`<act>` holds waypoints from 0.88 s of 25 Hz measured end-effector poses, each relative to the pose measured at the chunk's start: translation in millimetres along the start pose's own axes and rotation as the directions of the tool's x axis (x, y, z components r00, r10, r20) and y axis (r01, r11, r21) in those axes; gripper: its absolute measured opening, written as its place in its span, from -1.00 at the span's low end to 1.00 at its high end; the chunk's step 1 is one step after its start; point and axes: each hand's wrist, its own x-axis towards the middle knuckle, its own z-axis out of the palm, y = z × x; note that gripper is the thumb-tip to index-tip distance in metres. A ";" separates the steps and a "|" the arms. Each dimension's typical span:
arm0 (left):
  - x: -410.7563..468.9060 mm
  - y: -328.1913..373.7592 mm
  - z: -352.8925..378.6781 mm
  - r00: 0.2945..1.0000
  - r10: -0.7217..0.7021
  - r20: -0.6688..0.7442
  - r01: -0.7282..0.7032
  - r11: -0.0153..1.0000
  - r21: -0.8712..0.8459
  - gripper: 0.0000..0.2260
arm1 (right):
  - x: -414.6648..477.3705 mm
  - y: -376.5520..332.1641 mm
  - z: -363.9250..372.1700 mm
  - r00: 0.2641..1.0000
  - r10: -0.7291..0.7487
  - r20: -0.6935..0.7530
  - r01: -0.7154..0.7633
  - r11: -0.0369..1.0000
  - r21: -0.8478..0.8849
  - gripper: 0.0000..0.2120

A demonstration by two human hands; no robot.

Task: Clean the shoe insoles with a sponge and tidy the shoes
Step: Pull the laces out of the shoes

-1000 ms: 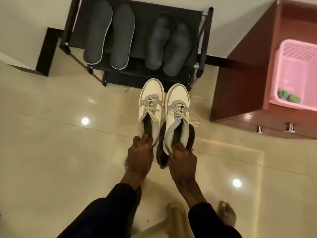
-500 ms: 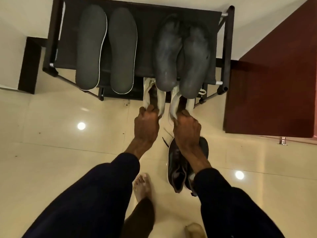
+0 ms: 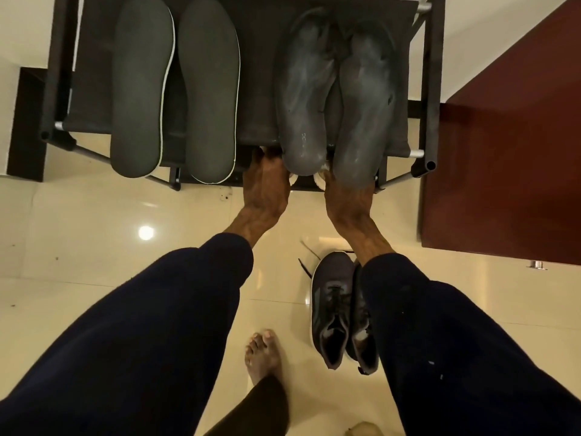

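Observation:
Two dark green insoles with pale edges lie on the left of the black shoe rack's top shelf. Two worn grey insoles lie on its right, heels overhanging the front. My left hand and my right hand reach under that shelf, each on the heel of a white sneaker. Only small bits of the white heels show; the shoes sit on a lower shelf, hidden. A pair of dark sneakers stands on the floor under my right forearm.
A dark red wooden cabinet stands right of the rack, with a metal knob low on its front. Glossy cream floor tiles lie all around. My bare foot is on the floor between my arms.
My hands have pushed the white sneakers forward from the open floor under the rack's top shelf, until they are almost hidden. My view has moved closer to the rack.

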 end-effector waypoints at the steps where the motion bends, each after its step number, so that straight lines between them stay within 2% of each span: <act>1: 1.4 -2.3 1.9 1.000 0.016 -0.006 -0.016 1.000 -0.003 -0.81 | 1.1 1.3 2.5 1.000 -0.001 -0.030 0.000 0.999 -0.045 -0.89; 4: -2.0 -8.7 6.2 0.998 0.059 -0.005 -0.058 0.996 0.063 -0.69 | 0.7 11.1 4.6 0.997 -0.071 0.025 0.075 0.976 -0.202 -0.81; 6: -12.5 -11.8 9.2 0.997 0.067 -0.043 -0.059 0.984 0.167 -0.52 | -2.8 13.8 0.0 0.992 -0.031 0.126 0.058 0.974 -0.220 -0.74; 7: -20.0 -11.8 10.3 0.995 0.064 -0.072 -0.048 0.978 0.204 -0.46 | -6.8 10.0 -3.8 0.991 -0.029 0.132 0.070 0.947 -0.315 -0.74; 9: -41.8 -2.1 10.2 0.991 0.044 -0.126 -0.012 0.971 0.238 -0.38 | -23.3 2.7 -10.9 0.979 -0.205 0.021 0.191 0.870 -0.455 -0.70; 10: -55.4 6.0 8.2 0.990 0.036 -0.138 -0.003 0.972 0.235 -0.36 | -35.1 1.7 -15.3 0.957 -0.289 -0.028 0.244 0.851 -0.465 -0.61; 12: -90.1 25.4 5.8 0.990 0.052 -0.131 -0.031 0.987 0.160 -0.41 | -68.0 4.9 -29.1 0.948 -0.318 -0.003 0.292 0.872 -0.393 -0.44; 15: -147.9 51.7 13.3 1.000 0.024 0.002 -0.024 0.999 -0.025 -0.64 | -126.9 38.3 -58.2 0.966 -0.234 0.110 0.257 0.902 -0.346 -0.40; 18: -204.5 62.4 37.9 0.966 -0.092 0.243 0.123 0.986 -0.113 -0.86 | -176.3 95.7 -81.6 0.980 -0.061 0.189 0.120 0.940 -0.320 -0.68; 20: -237.7 63.7 60.9 0.903 -0.170 0.396 0.243 0.959 -0.143 -0.88 | -204.1 137.9 -90.6 0.967 0.031 0.253 0.059 0.937 -0.343 -0.88; 22: -265.5 64.9 87.4 0.862 -0.184 0.471 0.288 0.945 -0.157 -0.86 | -224.2 176.7 -94.5 0.948 0.095 0.304 0.024 0.930 -0.367 -0.89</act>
